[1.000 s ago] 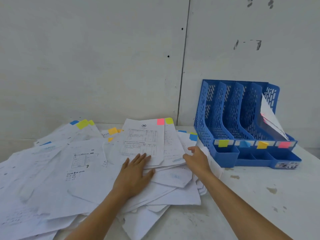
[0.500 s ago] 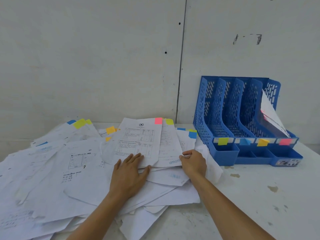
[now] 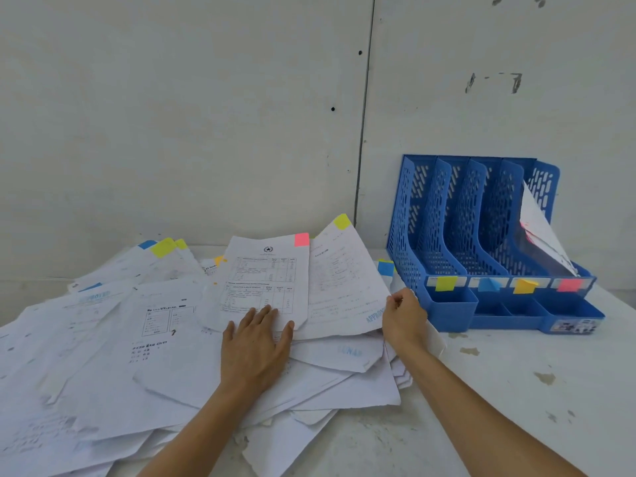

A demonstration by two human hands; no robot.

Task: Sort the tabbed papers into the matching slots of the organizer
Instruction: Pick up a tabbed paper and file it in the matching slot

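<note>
Nearest on the white bench [image 3: 516, 390], a loose pile of tabbed papers [image 3: 120, 356] spread from 9 o'clock to the centre. The left hand [image 3: 254, 342] lay flat on that pile, its fingers [image 3: 266, 313] straight and spread wide, with the tips pressing the lower edge of a pink-tabbed sheet [image 3: 265, 280]. At 3 o'clock from it, the right hand [image 3: 404, 318] pinched the right edge of a yellow-tabbed sheet [image 3: 344, 280], which was raised off the pile and tilted, its tab uppermost. A blue tab [image 3: 385, 267] showed just behind that sheet. Farther back, at 2 o'clock, the blue organizer [image 3: 444, 215] stood on the bench against the wall [image 3: 172, 115]. Its four slots were marked in front, from 9 to 3 o'clock, with a yellow-green label [image 3: 446, 283], a blue label [image 3: 488, 284], an orange label [image 3: 523, 286] and a pink label [image 3: 568, 285]. Leaning papers [image 3: 540, 228] sat in the pink-labelled slot.
</note>
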